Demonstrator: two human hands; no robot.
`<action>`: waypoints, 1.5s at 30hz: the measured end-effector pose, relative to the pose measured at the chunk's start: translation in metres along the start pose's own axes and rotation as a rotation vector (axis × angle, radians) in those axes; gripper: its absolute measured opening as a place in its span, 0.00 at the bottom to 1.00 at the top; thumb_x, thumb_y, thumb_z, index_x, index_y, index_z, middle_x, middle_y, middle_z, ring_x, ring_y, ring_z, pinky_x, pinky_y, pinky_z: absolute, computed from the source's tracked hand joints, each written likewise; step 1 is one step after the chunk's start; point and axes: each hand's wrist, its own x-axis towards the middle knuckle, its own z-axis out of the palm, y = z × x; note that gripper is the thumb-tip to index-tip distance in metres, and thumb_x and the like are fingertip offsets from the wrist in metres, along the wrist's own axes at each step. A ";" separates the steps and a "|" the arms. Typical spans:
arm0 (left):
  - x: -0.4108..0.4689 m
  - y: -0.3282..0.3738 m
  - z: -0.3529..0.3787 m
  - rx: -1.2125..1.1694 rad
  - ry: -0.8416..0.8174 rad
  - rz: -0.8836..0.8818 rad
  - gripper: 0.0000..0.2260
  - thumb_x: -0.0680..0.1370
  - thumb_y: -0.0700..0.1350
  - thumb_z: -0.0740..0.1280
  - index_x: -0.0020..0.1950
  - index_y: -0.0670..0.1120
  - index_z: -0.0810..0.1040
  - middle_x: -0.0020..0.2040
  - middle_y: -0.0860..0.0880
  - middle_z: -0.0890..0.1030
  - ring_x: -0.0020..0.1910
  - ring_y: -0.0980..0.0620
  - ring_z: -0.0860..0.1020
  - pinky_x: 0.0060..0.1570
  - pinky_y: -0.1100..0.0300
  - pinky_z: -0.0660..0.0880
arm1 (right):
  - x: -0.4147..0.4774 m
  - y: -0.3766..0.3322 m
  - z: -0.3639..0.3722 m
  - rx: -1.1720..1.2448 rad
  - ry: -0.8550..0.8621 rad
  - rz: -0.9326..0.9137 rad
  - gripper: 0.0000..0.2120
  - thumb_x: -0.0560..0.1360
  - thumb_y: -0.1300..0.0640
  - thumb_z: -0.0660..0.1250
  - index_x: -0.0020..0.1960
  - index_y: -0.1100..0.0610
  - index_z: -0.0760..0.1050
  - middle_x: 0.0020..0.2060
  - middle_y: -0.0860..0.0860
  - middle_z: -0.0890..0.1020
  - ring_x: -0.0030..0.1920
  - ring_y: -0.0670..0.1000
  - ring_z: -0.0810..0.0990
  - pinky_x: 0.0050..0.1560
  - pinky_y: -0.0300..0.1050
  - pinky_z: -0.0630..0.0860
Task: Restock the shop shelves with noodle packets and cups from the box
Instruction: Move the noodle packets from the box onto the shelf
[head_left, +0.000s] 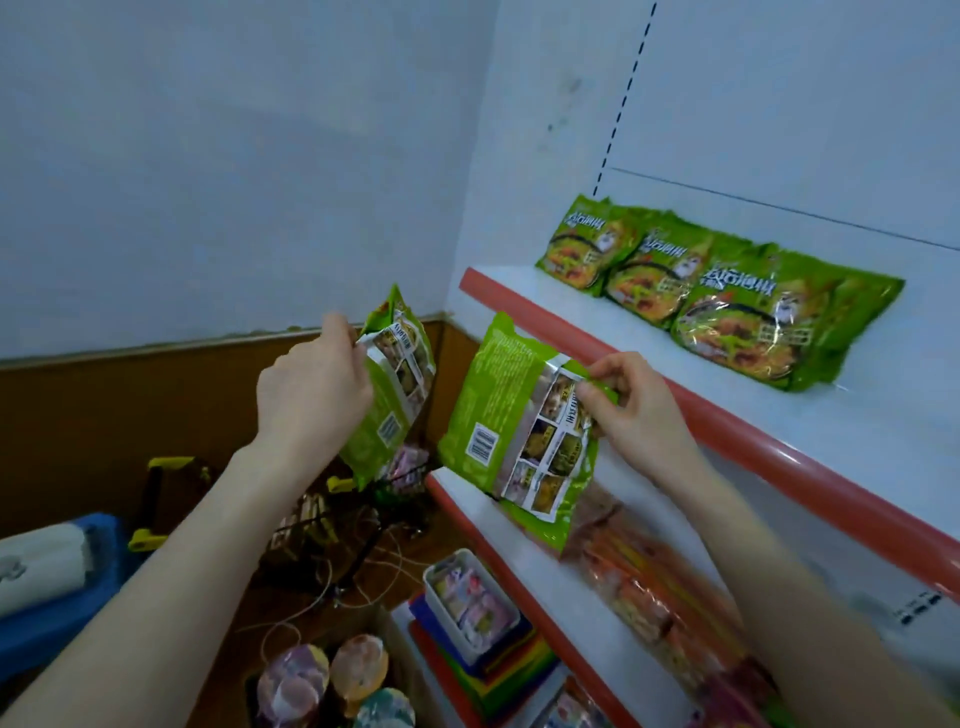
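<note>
My left hand (311, 387) grips a green noodle packet (387, 410) by its upper edge, back side showing, left of the shelving. My right hand (631, 410) pinches a second green packet (511, 436) at its right edge, in front of the upper shelf's red rim (727, 421). Three matching green packets (727, 301) lie in an overlapping row on the upper shelf (893, 431). Orange noodle packets (649, 587) lie on the shelf below. At the bottom, a cardboard box (384, 623) holds several noodle cups (332, 675).
A white tub of small packets (467, 603) sits on coloured trays low by the shelving. A black wire basket (322, 525) with yellow handles, loose cables, and a blue stool (57, 608) stand on the floor at left. White wall fills the upper left.
</note>
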 end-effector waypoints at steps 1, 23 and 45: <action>0.007 0.005 0.000 -0.013 0.007 0.003 0.10 0.81 0.44 0.56 0.55 0.39 0.69 0.39 0.39 0.77 0.37 0.38 0.74 0.33 0.53 0.62 | 0.009 -0.004 -0.007 0.013 0.011 0.022 0.06 0.75 0.56 0.65 0.46 0.48 0.68 0.45 0.48 0.77 0.47 0.51 0.76 0.50 0.54 0.75; 0.092 0.070 0.048 -0.093 0.035 0.087 0.09 0.81 0.45 0.56 0.54 0.40 0.69 0.41 0.40 0.77 0.41 0.37 0.76 0.36 0.52 0.66 | 0.139 0.036 -0.059 -0.372 0.342 -0.302 0.05 0.73 0.67 0.65 0.47 0.67 0.77 0.44 0.62 0.79 0.48 0.57 0.75 0.44 0.33 0.58; 0.106 0.064 0.083 -0.131 -0.109 0.255 0.08 0.80 0.45 0.56 0.52 0.41 0.68 0.29 0.50 0.67 0.31 0.45 0.68 0.25 0.58 0.57 | 0.117 0.060 -0.064 -0.407 0.094 0.487 0.27 0.73 0.36 0.60 0.29 0.59 0.67 0.27 0.57 0.74 0.30 0.55 0.73 0.36 0.46 0.71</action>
